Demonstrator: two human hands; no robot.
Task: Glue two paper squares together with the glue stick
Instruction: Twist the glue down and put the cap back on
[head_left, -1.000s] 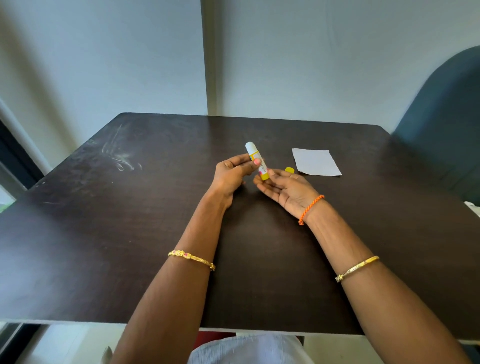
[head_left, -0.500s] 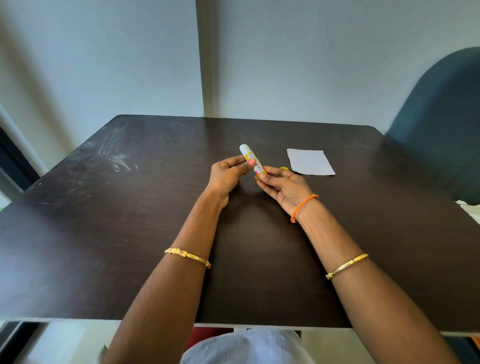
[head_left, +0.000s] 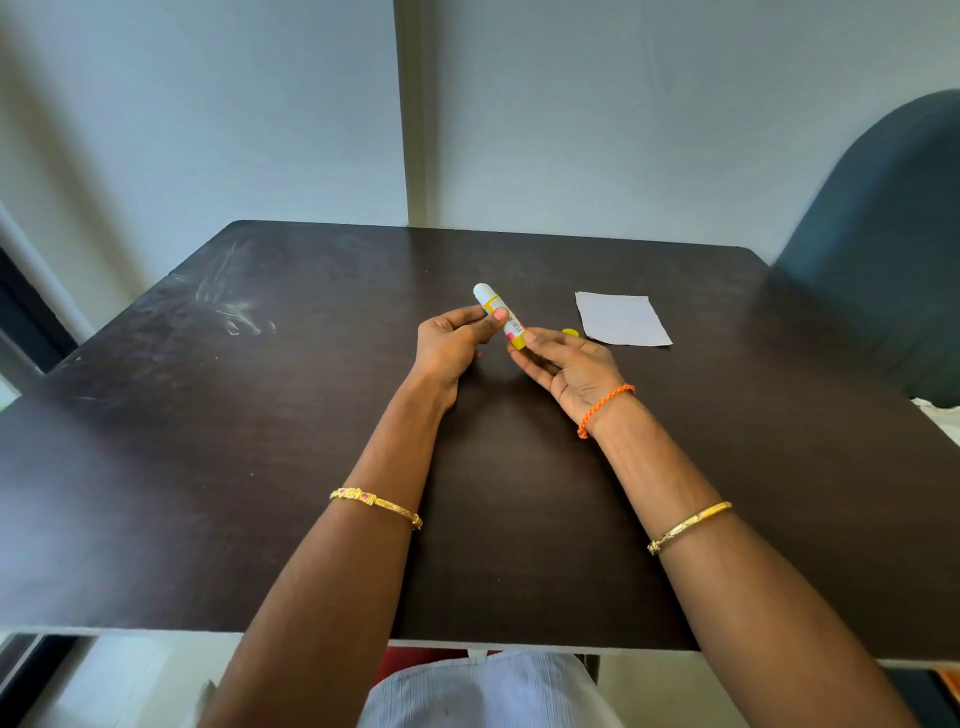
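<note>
Yellow-based glue stick (head_left: 501, 316), pinched by left hand (head_left: 451, 344) and right hand (head_left: 563, 364), may smear fingers if over-twisted beside paper (head_left: 621, 319).

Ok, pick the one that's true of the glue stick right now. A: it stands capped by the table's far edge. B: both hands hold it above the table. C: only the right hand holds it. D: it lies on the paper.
B: the left hand pinches the glue stick mid-body while the right hand fingers pinch its yellow base, clear of the table.
</note>
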